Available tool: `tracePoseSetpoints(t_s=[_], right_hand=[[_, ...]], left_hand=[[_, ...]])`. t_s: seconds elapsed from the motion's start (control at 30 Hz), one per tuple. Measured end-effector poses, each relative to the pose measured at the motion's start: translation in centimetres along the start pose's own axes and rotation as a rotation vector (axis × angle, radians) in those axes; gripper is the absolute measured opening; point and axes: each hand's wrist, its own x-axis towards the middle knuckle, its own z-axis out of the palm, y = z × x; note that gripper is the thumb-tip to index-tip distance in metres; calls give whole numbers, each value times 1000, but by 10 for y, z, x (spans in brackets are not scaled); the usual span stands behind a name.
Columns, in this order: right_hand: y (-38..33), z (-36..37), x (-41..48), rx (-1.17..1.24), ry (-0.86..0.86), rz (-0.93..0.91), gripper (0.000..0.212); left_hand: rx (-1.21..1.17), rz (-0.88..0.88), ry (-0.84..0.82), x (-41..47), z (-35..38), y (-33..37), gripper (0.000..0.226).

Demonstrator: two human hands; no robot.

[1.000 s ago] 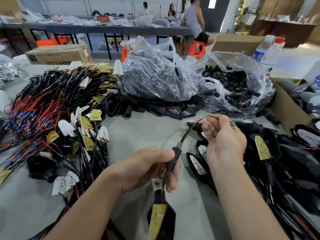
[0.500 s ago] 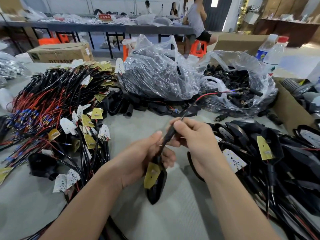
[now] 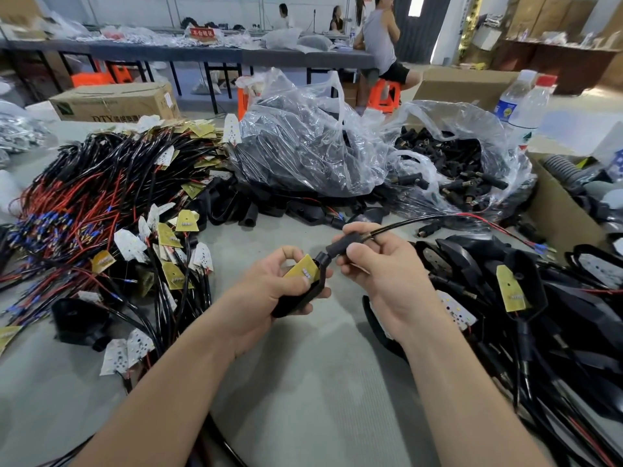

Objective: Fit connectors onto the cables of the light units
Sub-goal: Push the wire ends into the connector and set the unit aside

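The light unit (image 3: 296, 299), a black shell with a yellow board (image 3: 301, 269) on its face, is held just above the middle of the bench (image 3: 320, 365), the left hand (image 3: 266, 291) curled round its body. At its upper end sits a black connector (image 3: 338, 246), pinched between the thumb and fingers of the right hand (image 3: 381, 274). The cable (image 3: 421, 219) leaves the connector and trails off to the right. A heap of wired boards (image 3: 111, 203) lies to the left, black units (image 3: 556, 305) pile up on the right, and a clear bag (image 3: 488, 136) of loose connectors stands behind.
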Motion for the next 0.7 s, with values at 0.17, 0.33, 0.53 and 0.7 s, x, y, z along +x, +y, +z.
tracePoseSetpoints(t_s=[0.17,0.33,0.53,0.7], right_hand=[[-6,-11,-1,81,-164,73,40],[-9,-12,-3,191,-290,128,41],[-5,-6,-4,86,-288,86,36],[-5,0,-6,106,-231,33,25]], left_hand=[[-47,39,12,-1,-1,1,28],[-193,-18,24,-2,-6,6,16],[-131,29,45,-3,-7,8,15],[-235,27,39,-3,-7,8,17]])
